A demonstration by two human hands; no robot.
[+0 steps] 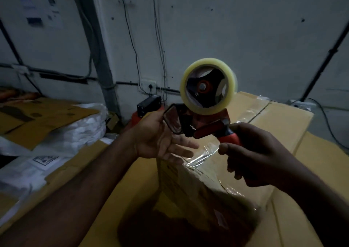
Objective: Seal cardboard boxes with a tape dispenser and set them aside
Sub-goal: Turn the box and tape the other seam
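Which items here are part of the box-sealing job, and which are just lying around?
In use: tape dispenser gripped by the right hand; left hand at its front plate; clear tape roll; taped cardboard box.
Lying about: flattened cardboard, white plastic bags, black device, wall socket, cables.

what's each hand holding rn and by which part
The right hand grips the tape dispenser by its red handle. The left hand is open beside it and holds nothing.
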